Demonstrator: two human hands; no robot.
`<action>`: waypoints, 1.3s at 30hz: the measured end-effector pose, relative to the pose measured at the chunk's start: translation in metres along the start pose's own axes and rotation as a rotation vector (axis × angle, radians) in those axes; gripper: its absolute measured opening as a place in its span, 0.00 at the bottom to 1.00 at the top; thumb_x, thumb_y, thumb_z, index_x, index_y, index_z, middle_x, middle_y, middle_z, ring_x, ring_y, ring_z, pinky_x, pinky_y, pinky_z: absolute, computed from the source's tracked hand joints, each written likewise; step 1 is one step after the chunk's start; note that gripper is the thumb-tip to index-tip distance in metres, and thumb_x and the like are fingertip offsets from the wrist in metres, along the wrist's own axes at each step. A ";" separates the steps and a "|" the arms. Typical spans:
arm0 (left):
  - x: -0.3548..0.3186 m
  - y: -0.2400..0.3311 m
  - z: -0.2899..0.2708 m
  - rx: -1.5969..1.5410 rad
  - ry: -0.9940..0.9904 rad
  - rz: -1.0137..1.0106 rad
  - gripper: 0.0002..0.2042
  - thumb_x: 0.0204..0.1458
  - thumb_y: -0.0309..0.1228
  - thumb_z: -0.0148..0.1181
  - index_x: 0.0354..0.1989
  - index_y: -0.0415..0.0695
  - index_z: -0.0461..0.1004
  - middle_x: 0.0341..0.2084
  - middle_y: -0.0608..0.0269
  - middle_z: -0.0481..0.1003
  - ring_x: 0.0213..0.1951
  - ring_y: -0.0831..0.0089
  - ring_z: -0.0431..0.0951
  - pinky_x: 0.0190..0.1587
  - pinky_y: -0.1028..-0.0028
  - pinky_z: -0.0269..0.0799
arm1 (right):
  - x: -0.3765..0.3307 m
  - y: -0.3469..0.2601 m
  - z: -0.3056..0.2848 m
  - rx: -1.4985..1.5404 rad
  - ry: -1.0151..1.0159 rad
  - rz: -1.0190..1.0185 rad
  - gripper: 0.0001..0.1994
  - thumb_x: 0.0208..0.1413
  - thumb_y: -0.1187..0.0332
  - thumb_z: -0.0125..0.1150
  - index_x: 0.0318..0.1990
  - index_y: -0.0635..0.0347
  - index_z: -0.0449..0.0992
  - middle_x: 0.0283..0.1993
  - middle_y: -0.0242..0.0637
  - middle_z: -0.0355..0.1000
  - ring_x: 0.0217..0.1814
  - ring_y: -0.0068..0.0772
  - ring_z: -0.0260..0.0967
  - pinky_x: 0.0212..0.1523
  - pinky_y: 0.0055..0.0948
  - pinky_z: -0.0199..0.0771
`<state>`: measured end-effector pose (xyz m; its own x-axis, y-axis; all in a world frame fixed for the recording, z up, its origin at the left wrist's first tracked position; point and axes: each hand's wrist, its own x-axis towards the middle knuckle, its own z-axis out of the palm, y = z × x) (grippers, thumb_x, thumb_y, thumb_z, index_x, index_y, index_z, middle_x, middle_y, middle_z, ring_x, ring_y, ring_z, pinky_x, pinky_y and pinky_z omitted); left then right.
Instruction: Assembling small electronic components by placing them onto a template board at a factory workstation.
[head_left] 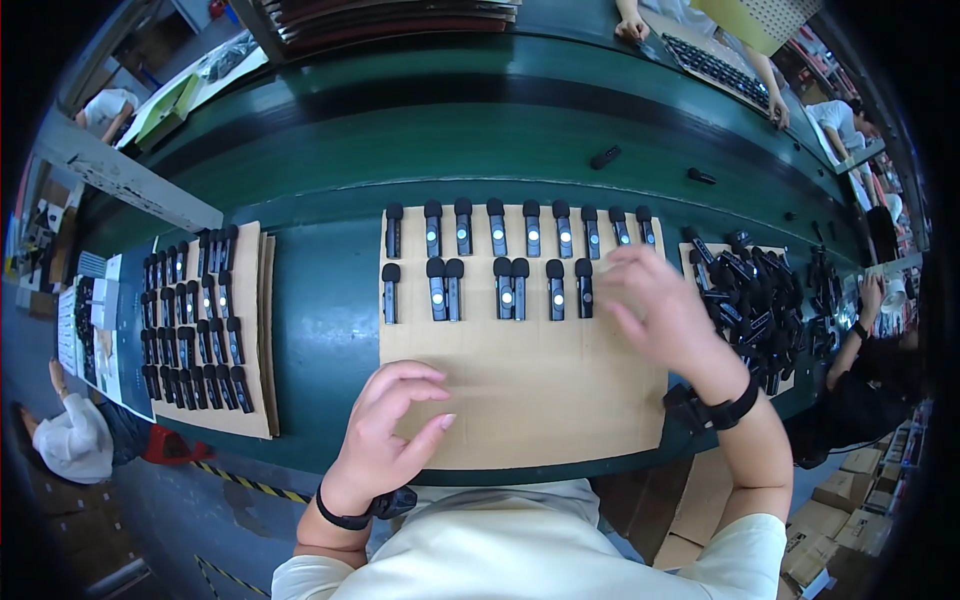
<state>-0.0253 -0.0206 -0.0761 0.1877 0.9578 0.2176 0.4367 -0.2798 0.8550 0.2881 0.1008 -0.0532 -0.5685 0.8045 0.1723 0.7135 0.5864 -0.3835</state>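
Note:
A brown cardboard sheet lies on the green bench in front of me. Two rows of small black clip-on microphones with round white stickers lie along its far half. My left hand hovers over the sheet's near left part, fingers loosely curled and apart, holding nothing. My right hand is blurred over the sheet's right edge, at the right end of the second row, fingers spread. I see nothing gripped in it.
A heap of loose black microphones lies on cardboard at my right. A filled cardboard sheet of microphones sits at my left. Two stray black pieces lie on the green conveyor belt. Other people work around the bench.

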 end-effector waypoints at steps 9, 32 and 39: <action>-0.002 0.002 0.005 0.012 -0.051 -0.020 0.12 0.44 0.21 0.66 0.38 0.39 0.75 0.43 0.54 0.75 0.46 0.59 0.76 0.51 0.66 0.70 | 0.096 0.077 -0.039 -0.109 -0.067 0.058 0.13 0.49 0.76 0.64 0.43 0.62 0.72 0.47 0.41 0.69 0.48 0.44 0.71 0.49 0.35 0.73; 0.001 0.013 -0.015 -0.056 -0.039 0.005 0.12 0.44 0.20 0.65 0.38 0.38 0.76 0.42 0.53 0.75 0.43 0.61 0.77 0.49 0.68 0.71 | 0.172 0.083 -0.030 -0.092 -0.289 0.075 0.09 0.50 0.72 0.64 0.38 0.62 0.72 0.34 0.39 0.73 0.36 0.38 0.71 0.37 0.33 0.71; 0.012 0.031 -0.009 -0.074 0.008 0.106 0.13 0.44 0.22 0.65 0.40 0.36 0.76 0.44 0.50 0.75 0.44 0.61 0.77 0.49 0.67 0.72 | 0.034 -0.040 -0.032 0.450 -0.125 -0.061 0.12 0.47 0.76 0.66 0.41 0.61 0.76 0.37 0.35 0.74 0.37 0.30 0.70 0.40 0.28 0.71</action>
<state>-0.0171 -0.0170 -0.0430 0.2223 0.9238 0.3116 0.3483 -0.3738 0.8596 0.2536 0.1079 -0.0033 -0.6688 0.7357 0.1069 0.4442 0.5107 -0.7361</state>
